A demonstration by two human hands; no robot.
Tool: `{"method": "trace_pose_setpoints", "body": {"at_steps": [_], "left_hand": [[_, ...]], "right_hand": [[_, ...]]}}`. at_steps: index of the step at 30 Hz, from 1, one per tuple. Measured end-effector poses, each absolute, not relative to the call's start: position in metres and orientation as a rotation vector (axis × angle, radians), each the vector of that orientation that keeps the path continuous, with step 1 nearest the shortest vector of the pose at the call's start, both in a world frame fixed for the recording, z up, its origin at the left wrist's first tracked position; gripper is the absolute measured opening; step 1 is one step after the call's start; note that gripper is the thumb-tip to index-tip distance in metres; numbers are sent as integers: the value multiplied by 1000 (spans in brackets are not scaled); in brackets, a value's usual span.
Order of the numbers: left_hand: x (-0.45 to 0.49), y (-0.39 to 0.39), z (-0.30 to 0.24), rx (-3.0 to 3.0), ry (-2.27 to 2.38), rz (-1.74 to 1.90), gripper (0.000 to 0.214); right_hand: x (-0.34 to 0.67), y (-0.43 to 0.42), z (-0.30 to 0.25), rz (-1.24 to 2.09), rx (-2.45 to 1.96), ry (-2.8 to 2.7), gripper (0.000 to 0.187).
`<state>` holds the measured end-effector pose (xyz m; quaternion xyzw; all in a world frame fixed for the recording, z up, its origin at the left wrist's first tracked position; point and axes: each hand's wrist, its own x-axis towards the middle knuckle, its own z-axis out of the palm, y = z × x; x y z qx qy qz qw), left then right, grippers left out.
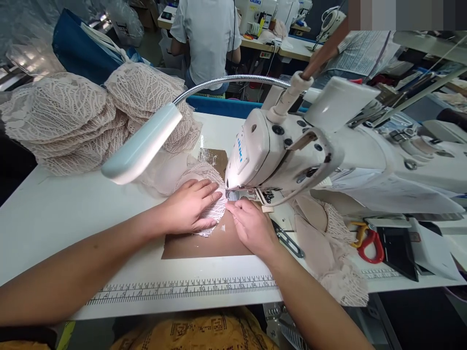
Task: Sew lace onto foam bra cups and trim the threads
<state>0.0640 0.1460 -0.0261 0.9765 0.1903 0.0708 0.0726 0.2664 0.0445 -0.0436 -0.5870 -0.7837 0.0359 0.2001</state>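
A pale pink lace piece (219, 210), rounded like a bra cup, lies under the needle end of a white sewing machine (251, 146). Flat on top of it rests my left hand (195, 204), fingers stretched out. My right hand (251, 221) is closed at the lace's right edge, close to the presser foot. Its thumb and forefinger are pressed together there, and whatever is between them is too small to make out. Beneath both hands a brown sheet (204, 246) covers part of the white table (134, 238).
Stacked lace cups (65, 121) stand at the back left. A lamp (142, 146) on a bendy neck hangs over the table. To the right lie more lace pieces (317, 238), thread snips (288, 240) and red-handled scissors (370, 245). A ruler strip (189, 290) runs along the front edge. Another person (206, 43) sits beyond.
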Motion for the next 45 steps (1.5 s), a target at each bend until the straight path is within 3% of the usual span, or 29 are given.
{"method": "trace_pose_setpoints", "body": {"at_steps": [3,9,18,27,37,45], "left_hand": [[55,149,-11,2870,492,243,57],[31,144,35,2736,567,176,24],[44,133,6,2728,582,-81,22],[33,175,5,2012,450,-129,27],[35,163,13,1937,453,-286,29],[49,152,7,2395,424,246,23]], "right_hand": [[268,41,-43,120,-1598,-2218,37],[269,36,-41,223,-1497,-2287,33],[263,35,-35,315,-1299,-2439,21],[264,36,-36,306,-1300,-2442,20],[264,36,-37,243,-1408,-2475,29],[264,38,-40,144,-1607,-2381,37]]}}
